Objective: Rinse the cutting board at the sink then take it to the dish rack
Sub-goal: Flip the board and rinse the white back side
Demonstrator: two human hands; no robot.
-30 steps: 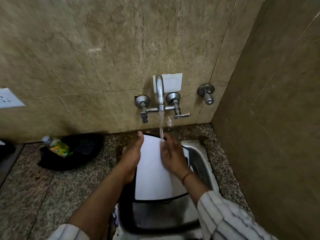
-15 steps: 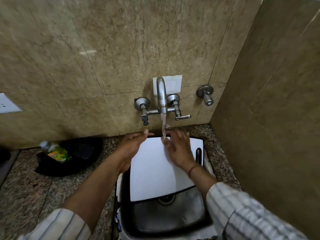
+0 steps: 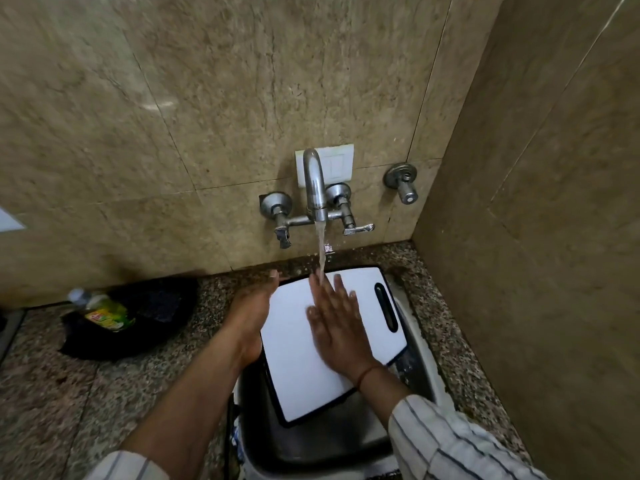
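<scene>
A white cutting board (image 3: 298, 368) with a black rim and a slot handle on its right side lies tilted over the steel sink (image 3: 420, 344). Water runs from the wall tap (image 3: 314, 183) onto the board's far edge. My left hand (image 3: 251, 313) grips the board's left edge, thumb and fingers wrapped around it. My right hand (image 3: 336, 323) lies flat on the board's white face, fingers spread, with its fingertips under the stream.
A black pan (image 3: 152, 317) holding a green dish-soap bottle (image 3: 104, 311) sits on the granite counter (image 3: 52, 393) to the left. A tiled wall closes the right side. A second valve (image 3: 403, 183) is fixed right of the tap.
The board has swung flatter and rotated so its slot handle shows on the right. My right hand slid down its face and spread flat. The left hand kept its hold.
</scene>
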